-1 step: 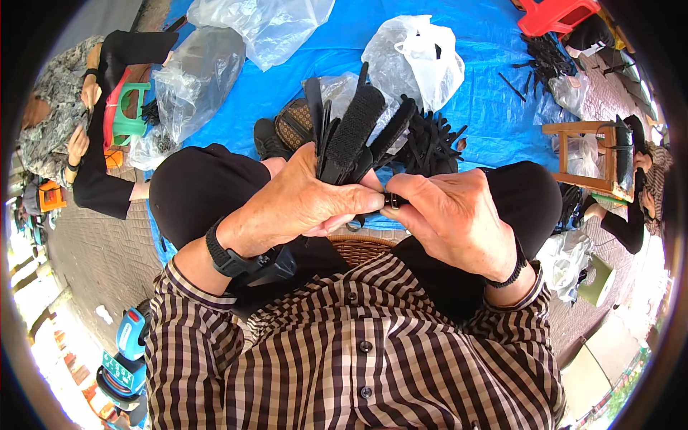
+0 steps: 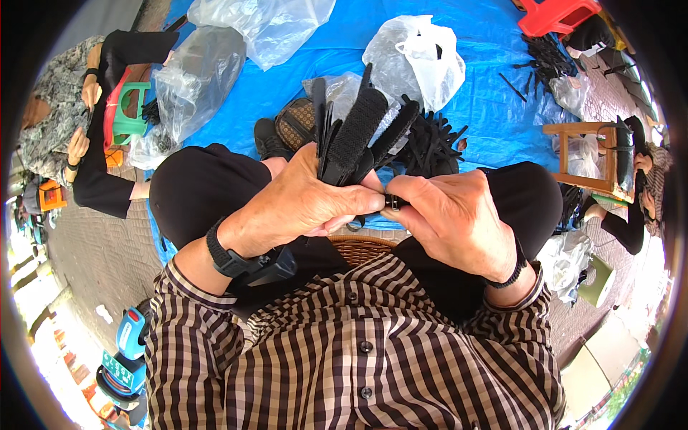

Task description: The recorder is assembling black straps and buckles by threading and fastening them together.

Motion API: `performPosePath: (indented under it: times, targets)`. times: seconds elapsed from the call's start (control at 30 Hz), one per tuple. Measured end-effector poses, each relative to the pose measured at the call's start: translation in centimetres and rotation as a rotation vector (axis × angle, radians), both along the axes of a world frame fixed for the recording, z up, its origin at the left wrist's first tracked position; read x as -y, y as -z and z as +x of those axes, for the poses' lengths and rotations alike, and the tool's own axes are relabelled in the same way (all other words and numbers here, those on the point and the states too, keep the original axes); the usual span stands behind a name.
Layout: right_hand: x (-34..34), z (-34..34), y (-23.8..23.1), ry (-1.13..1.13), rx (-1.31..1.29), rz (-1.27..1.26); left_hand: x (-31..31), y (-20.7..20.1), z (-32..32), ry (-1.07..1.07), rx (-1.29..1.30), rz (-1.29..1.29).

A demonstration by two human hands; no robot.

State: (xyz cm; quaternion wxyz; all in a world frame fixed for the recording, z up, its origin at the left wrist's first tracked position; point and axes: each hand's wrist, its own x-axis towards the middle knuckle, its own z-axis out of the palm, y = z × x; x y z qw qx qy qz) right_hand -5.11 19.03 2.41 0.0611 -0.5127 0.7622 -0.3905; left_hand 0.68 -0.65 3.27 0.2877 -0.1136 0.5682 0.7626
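Observation:
A fanned bunch of black hook-and-loop straps [image 2: 356,132] stands up out of my left hand [image 2: 297,193], whose fingers are wrapped round its lower end. My right hand [image 2: 451,218] pinches a small black buckle [image 2: 392,202] between thumb and fingertips, right at the tip of my left thumb. The buckle seems to sit on the end of one strap, though my fingers hide most of that strap. Behind my hands lies a pile of black straps [image 2: 433,140]. Below them, between my knees, part of a brown wicker basket [image 2: 362,249] shows.
A blue tarp [image 2: 287,86] spreads ahead, with clear plastic bags [image 2: 197,79] and a white bag [image 2: 430,61] on it. More black straps [image 2: 548,61] lie far right near a red stool [image 2: 555,16]. A wooden stool [image 2: 584,129] stands right. People sit at left and right.
The strap bunch in my left hand has tilted very slightly to the right. Both hands keep their grip and place.

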Motion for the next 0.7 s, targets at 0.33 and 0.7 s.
performPosePath:
  times: [0.33, 0.7]
  targets:
    - [0.3, 0.4, 0.4, -0.031, -0.063, 0.067, 0.6, 0.1, -0.3, 0.100, 0.038, -0.010]
    - [0.0, 0.0, 0.5, -0.028, 0.220, -0.212, 0.5, 0.7, 0.4, 0.009, 0.000, 0.181]
